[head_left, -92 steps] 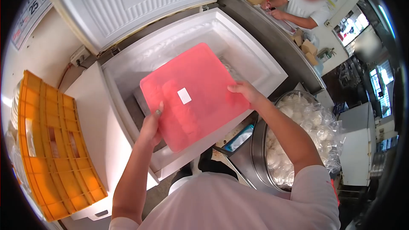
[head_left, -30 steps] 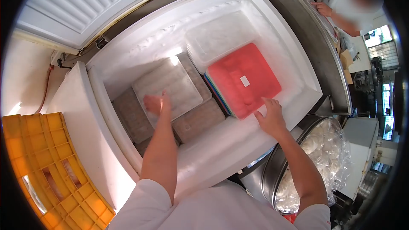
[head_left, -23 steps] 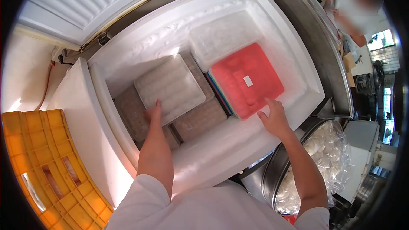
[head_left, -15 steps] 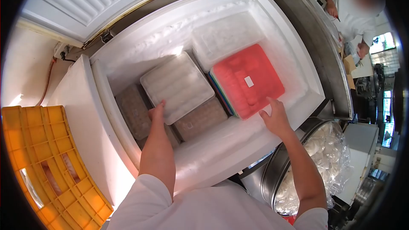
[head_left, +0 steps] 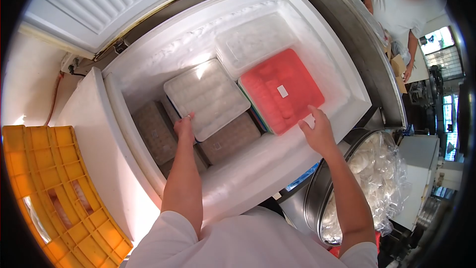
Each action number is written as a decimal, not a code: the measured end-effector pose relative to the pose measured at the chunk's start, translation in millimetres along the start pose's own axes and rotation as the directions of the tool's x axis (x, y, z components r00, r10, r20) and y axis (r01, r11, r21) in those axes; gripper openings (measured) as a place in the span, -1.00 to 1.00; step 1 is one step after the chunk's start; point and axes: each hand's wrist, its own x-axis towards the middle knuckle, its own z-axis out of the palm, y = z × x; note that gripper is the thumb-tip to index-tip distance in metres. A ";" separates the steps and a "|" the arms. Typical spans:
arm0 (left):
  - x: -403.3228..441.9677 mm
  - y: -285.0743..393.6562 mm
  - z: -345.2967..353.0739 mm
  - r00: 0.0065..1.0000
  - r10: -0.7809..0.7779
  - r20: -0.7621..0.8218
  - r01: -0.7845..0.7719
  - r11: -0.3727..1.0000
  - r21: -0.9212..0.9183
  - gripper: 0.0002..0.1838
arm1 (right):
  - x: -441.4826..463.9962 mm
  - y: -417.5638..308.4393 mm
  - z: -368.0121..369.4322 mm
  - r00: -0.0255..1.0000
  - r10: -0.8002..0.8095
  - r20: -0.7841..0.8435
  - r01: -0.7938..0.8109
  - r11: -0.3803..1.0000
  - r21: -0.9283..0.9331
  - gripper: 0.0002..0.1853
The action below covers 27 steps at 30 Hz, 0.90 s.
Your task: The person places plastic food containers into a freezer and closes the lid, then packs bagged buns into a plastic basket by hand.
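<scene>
Inside the chest freezer [head_left: 325,30], a translucent white-lidded plastic container [head_left: 208,97] sits on top of other boxes. My left hand [head_left: 184,129] grips its near left edge, thumb and finger at the rim; the other fingers are partly hidden. To the right is a red-lidded container [head_left: 282,89] with a small white label [head_left: 282,91], on a stack with green and blue edges. My right hand [head_left: 318,131] is beside its near right corner, thumb and forefinger apart, with nothing visible between them. Whether it touches the lid I cannot tell.
A frosted clear container [head_left: 258,39] lies at the back, with brownish boxes [head_left: 230,139] lower down. An orange crate [head_left: 54,183] stands left. At right, a metal pot [head_left: 322,188] holds plastic-wrapped white items [head_left: 374,183]. A person [head_left: 401,15] works at a counter beyond.
The white-lidded container has shifted slightly right with my left hand, exposing a blue edge beneath it. My right hand stays by the red lid. The other person's arm has moved.
</scene>
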 end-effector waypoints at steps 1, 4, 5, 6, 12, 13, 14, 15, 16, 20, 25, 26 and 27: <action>-0.5 2.5 0.5 0.998 -0.008 0.063 0.012 0.998 -0.068 -0.48 | -1.9 2.4 1.8 1.000 -0.008 -0.007 0.008 1.000 0.001 -0.35; -18.3 31.0 2.9 0.992 0.005 0.130 0.010 0.993 -0.114 -0.49 | -5.5 5.0 3.3 0.989 -0.098 -0.108 0.093 0.995 -0.045 -0.36; -27.9 48.4 4.5 0.989 0.007 0.149 0.000 0.999 -0.052 -0.49 | -5.5 6.1 2.4 0.988 -0.100 -0.121 0.093 0.994 -0.059 -0.36; -42.0 69.9 7.1 0.986 0.009 0.168 -0.011 1.000 0.010 -0.49 | -5.5 8.1 0.4 0.986 -0.102 -0.134 0.092 0.993 -0.073 -0.36; -91.4 132.2 2.6 0.997 0.057 0.050 -0.057 0.998 -0.008 -0.51 | -9.2 27.8 -11.4 0.985 -0.036 -0.167 0.021 0.995 -0.095 -0.33; -109.3 141.7 -4.4 0.997 0.056 0.050 -0.056 0.998 -0.014 -0.51 | -11.1 31.8 -12.3 0.984 -0.028 -0.178 0.011 0.996 -0.094 -0.32; -128.0 149.4 -11.1 0.997 0.054 0.050 -0.053 0.998 -0.021 -0.52 | -12.9 35.2 -11.5 0.983 -0.018 -0.180 0.001 0.996 -0.090 -0.32; -149.1 153.5 -15.7 0.995 0.083 0.046 -0.081 0.996 -0.045 -0.53 | -13.5 36.3 -9.4 0.983 -0.009 -0.184 -0.007 0.996 -0.087 -0.32; -164.2 155.8 -22.0 0.994 0.095 0.059 -0.093 0.995 -0.034 -0.53 | -14.4 37.2 -6.9 0.982 0.000 -0.186 -0.016 0.996 -0.083 -0.32; -207.7 154.4 -47.8 0.982 0.086 0.170 -0.080 0.996 -0.042 -0.54 | -17.0 37.0 -0.5 0.974 0.023 -0.226 -0.050 0.992 -0.114 -0.33; -233.4 121.2 -53.6 0.862 -0.006 0.507 0.113 0.977 -0.182 -0.45 | -17.4 30.4 -7.9 0.955 0.002 -0.296 -0.006 1.000 -0.013 -0.35; -236.4 113.3 -49.5 0.842 -0.057 0.537 0.167 0.973 -0.157 -0.44 | -17.8 27.7 -11.2 0.951 -0.009 -0.309 0.006 1.000 -0.009 -0.36; -244.3 106.1 -41.0 0.818 -0.107 0.565 0.219 0.967 -0.133 -0.43 | -17.9 25.2 -16.4 0.946 -0.023 -0.322 0.021 1.000 -0.007 -0.36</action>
